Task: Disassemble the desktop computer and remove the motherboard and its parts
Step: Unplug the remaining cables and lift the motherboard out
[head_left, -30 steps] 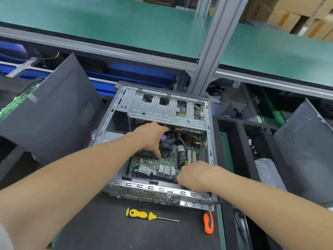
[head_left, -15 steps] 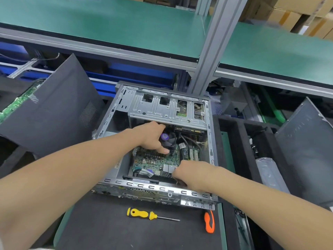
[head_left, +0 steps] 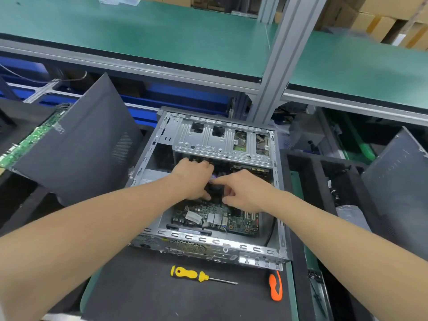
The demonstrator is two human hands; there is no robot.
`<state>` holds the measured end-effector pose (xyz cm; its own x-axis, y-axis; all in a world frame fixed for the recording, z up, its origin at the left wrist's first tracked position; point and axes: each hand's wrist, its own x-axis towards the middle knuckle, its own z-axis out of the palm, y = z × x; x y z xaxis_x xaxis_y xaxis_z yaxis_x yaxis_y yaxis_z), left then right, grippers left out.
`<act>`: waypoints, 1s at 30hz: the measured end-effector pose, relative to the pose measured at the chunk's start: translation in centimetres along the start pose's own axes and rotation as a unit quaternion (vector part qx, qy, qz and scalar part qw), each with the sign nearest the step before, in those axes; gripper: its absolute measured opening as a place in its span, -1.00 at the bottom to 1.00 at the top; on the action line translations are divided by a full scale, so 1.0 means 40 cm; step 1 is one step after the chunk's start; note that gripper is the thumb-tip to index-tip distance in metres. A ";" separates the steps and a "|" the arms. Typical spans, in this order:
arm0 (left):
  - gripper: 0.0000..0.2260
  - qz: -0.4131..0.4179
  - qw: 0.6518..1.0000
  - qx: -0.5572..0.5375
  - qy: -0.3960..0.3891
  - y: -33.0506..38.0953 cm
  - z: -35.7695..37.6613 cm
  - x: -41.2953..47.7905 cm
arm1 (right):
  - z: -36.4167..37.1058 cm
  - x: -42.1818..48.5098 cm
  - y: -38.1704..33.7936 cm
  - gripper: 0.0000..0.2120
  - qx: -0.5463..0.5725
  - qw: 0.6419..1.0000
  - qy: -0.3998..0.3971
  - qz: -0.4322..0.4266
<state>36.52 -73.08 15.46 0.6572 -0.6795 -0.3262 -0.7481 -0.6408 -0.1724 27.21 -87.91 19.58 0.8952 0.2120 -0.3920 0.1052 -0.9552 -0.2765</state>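
**Lift the cooler straight, both sides even**

Left hand (head_left: 193, 181) and right hand (head_left: 244, 193) both clamp curled fingers on the black CPU cooler (head_left: 214, 189); it sits mid-chassis on the motherboard (head_left: 215, 217); pull level, no twisting; check the fan lead first; yellow screwdriver (head_left: 192, 274) lies close by.

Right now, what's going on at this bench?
A person is working bare-handed inside an open desktop computer case. The left hand and the right hand both grip the black cooler in the middle of the case, above the green motherboard, which sits in the case. A yellow screwdriver and an orange-handled tool lie untouched on the black mat in front.
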 end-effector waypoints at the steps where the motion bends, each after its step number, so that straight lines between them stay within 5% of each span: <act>1: -0.32 -0.006 1.000 0.021 0.009 0.006 -0.005 -0.017 | -0.001 0.015 -0.007 -0.64 -0.016 1.000 0.022 -0.004; 4: -0.64 -0.028 0.993 0.113 0.031 0.027 -0.025 -0.086 | -0.006 0.058 -0.027 -0.84 -0.081 0.991 0.110 -0.010; 7: -0.82 0.022 0.988 0.149 0.016 0.064 -0.014 -0.155 | -0.008 0.106 -0.053 -0.65 -0.164 0.979 0.108 -0.059; 10: -0.74 0.123 0.992 -0.035 -0.020 0.069 0.001 -0.174 | 0.005 0.161 -0.083 -0.43 -0.324 0.931 0.044 -0.165; 12: -0.68 0.160 0.961 -0.194 -0.117 0.050 -0.006 -0.167 | 0.022 0.191 -0.099 -0.41 -0.407 0.893 0.022 -0.194; 15: -0.61 0.166 0.924 -0.230 -0.257 0.038 -0.009 -0.137 | 0.035 0.218 -0.106 -0.04 -0.443 0.881 -0.047 -0.158; 17: -0.61 0.139 0.915 -0.230 -0.302 0.045 -0.002 -0.126 | 0.038 0.228 -0.107 0.02 -0.484 0.857 -0.055 -0.166; 22: -0.72 -0.005 0.944 -0.241 -0.223 0.072 0.039 -0.123 | 0.078 0.237 -0.097 -0.52 -0.548 0.802 -0.001 -0.240; 26: -0.64 0.057 0.956 -0.125 -0.258 0.054 0.017 -0.116 | 0.117 0.230 -0.075 -0.42 -0.570 0.792 -0.006 -0.216; 30: -0.62 0.029 0.979 -0.043 -0.198 0.064 0.014 -0.128 | 0.145 0.232 -0.061 -0.27 -0.588 0.786 0.013 -0.190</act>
<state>31.19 -71.03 16.19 0.5132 -0.5354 -0.6708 -0.7618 -0.6441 -0.0688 32.75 -82.41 11.52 0.7086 0.5387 -0.4556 0.6819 -0.3570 0.6384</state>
